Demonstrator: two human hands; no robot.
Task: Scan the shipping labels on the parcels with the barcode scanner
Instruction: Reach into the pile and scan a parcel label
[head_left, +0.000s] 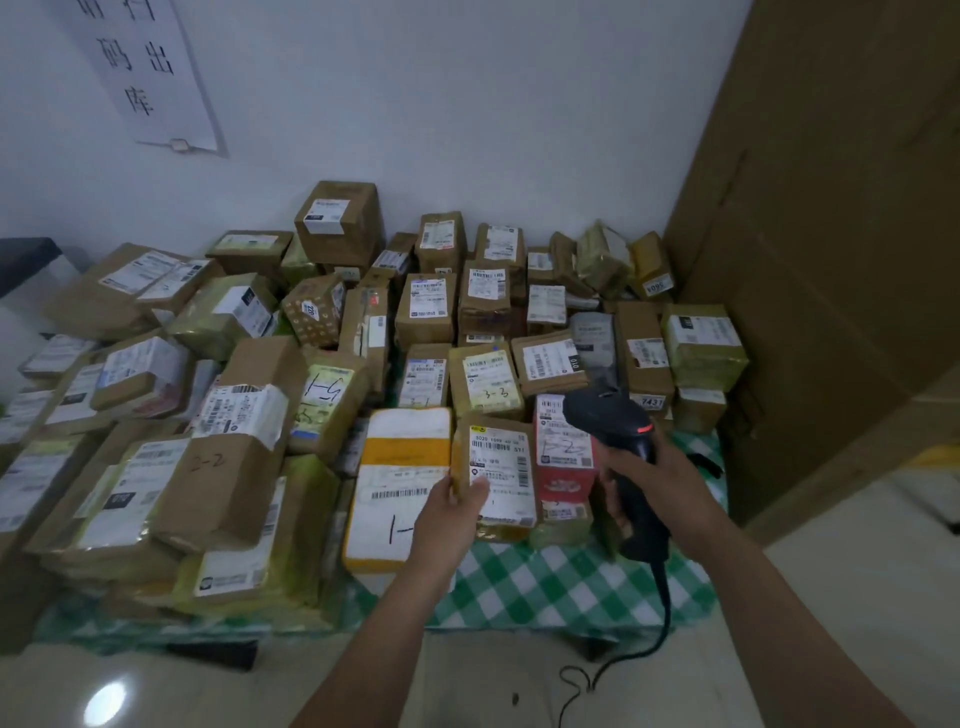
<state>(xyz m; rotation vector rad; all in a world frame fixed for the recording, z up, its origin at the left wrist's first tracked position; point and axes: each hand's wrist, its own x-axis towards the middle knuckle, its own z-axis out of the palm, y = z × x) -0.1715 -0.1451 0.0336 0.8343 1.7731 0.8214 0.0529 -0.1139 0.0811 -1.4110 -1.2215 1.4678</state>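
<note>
- Left hand (457, 501) grips near-left corner of small brown parcel (464, 457), thumb on top.
- Parcel sits in front row of pile, near end over green checked cloth (545, 582). Lifted or resting: cannot tell.
- Parcel's long axis runs away from person. Shipping label (503, 467) faces up, barcode toward far end.
- Right hand (652, 480) wraps handle of barcode scanner (618, 421).
- Scanner stands right of parcel, red parcel (563, 467) between them.
- Scanner head lies beyond and right of label.
- Likely need: head swings left and down onto label.
</note>
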